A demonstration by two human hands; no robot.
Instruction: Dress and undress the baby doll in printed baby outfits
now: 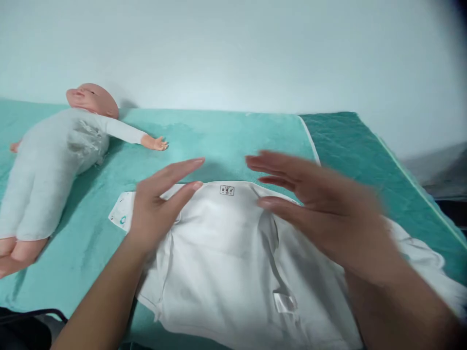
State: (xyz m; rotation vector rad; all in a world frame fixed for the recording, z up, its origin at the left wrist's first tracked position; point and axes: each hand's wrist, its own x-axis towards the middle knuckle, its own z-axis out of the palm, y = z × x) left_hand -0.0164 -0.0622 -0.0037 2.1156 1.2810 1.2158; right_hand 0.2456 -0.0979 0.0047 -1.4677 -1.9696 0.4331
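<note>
A white baby garment (pixel 219 262) lies spread on the green padded cover, its inside facing up. A small printed size label (pixel 226 190) shows at its neck edge, and a white fabric tag (pixel 285 302) lies lower down on the right. Over the garment's upper left part is my left hand (pixel 160 201), fingers and thumb apart with nothing between them. My right hand (pixel 310 199), slightly blurred, hovers above the upper right part, also open and empty. Whether either hand touches the cloth is hard to tell.
A baby doll (pixel 54 155) in a white suit lies on its back at the left, one arm stretched toward the middle. Light green cloth (pixel 219 136) covers the surface, with darker quilted green (pixel 343 146) at the right. A pale wall (pixel 233 53) stands behind.
</note>
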